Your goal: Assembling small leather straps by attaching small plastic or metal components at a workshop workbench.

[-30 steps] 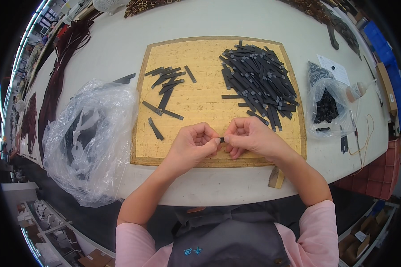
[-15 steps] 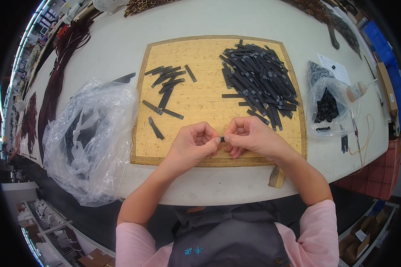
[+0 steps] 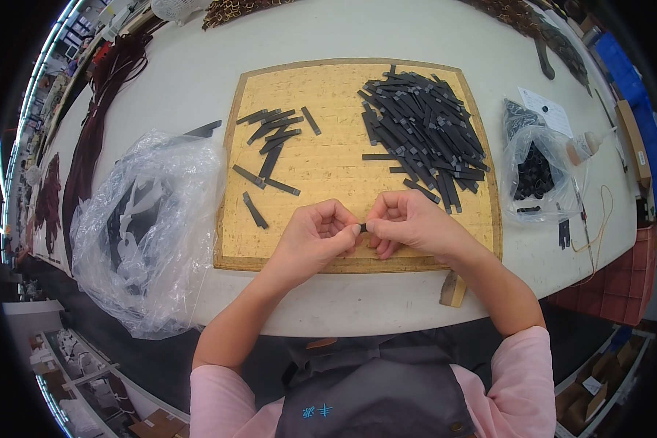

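Note:
Over the near edge of a tan board, my left hand and my right hand meet, thumbs and forefingers closed in a pinch. Between the fingertips shows a short bit of a black strip; the rest of it is hidden by my fingers. Beyond my right hand lies a big heap of black strips with greyish ends. Several loose black strips are scattered on the left part of the board, past my left hand.
A clear plastic bag with dark and pale contents bulges left of the board. To the right stands a bag of black rings, near a small bottle and yellowish cord. A small block sits beneath my right forearm.
Both hands keep their pinch on the black strip in nearly the same place. The whole picture has shifted very slightly; nothing else has visibly moved.

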Demonstrator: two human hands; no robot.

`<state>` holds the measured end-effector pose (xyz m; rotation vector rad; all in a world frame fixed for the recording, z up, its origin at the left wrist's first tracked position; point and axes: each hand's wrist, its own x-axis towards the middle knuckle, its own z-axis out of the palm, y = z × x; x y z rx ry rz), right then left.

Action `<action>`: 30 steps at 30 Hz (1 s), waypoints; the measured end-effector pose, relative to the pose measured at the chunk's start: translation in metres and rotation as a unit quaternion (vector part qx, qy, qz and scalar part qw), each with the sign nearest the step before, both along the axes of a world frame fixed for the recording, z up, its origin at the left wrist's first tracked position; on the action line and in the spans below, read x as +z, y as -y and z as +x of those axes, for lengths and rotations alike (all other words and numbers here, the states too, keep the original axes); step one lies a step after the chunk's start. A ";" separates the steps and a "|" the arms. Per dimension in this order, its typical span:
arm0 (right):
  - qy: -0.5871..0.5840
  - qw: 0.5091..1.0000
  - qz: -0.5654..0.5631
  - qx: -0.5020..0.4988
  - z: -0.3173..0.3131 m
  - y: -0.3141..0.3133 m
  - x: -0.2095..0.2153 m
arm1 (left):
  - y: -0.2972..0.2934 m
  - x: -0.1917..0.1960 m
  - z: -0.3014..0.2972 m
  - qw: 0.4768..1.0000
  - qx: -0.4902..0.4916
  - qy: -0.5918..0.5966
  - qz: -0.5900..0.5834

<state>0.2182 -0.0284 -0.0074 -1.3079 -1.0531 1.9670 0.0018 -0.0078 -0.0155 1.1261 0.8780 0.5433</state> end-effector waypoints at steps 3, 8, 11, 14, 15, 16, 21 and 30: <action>0.001 1.000 0.005 0.005 0.001 -0.001 -0.001 | -0.001 -0.002 -0.001 1.000 0.000 -0.001 0.003; -0.002 1.000 0.010 0.011 0.002 -0.001 -0.003 | -0.001 -0.002 0.001 1.000 0.003 -0.005 0.005; 0.000 1.000 0.007 0.010 0.001 -0.001 -0.002 | 0.000 -0.001 0.001 1.000 0.006 -0.009 0.005; 0.000 1.000 0.011 0.010 0.001 0.000 -0.002 | 0.000 -0.001 0.001 1.000 0.008 -0.010 0.005; 0.001 1.000 0.011 0.009 0.001 0.000 -0.002 | 0.001 -0.001 0.001 1.000 0.009 -0.008 0.006; 0.002 1.000 0.011 0.009 0.001 0.000 -0.002 | 0.001 -0.001 0.001 1.000 0.009 -0.008 0.006; 0.003 1.000 0.015 0.008 0.000 0.000 -0.003 | 0.001 -0.001 0.002 1.000 0.014 -0.009 0.007; 0.011 1.000 0.020 0.001 -0.002 0.002 -0.004 | 0.002 -0.003 0.002 1.000 0.019 -0.012 0.016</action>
